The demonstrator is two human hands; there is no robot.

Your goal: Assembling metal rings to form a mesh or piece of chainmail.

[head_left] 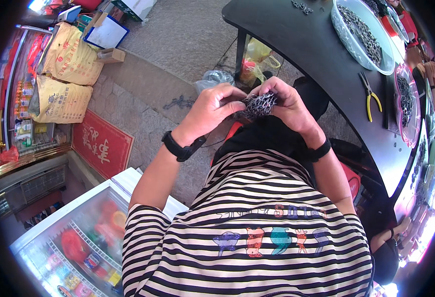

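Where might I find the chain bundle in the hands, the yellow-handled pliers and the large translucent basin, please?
Chain bundle (261,105), head view: middle of its dark links.
Yellow-handled pliers (369,92), head view: near the pivot.
Large translucent basin (344,38), head view: its left wall.

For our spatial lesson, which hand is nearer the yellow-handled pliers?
Right. The right hand is left of the pliers, off the table; the left hand is farther left.
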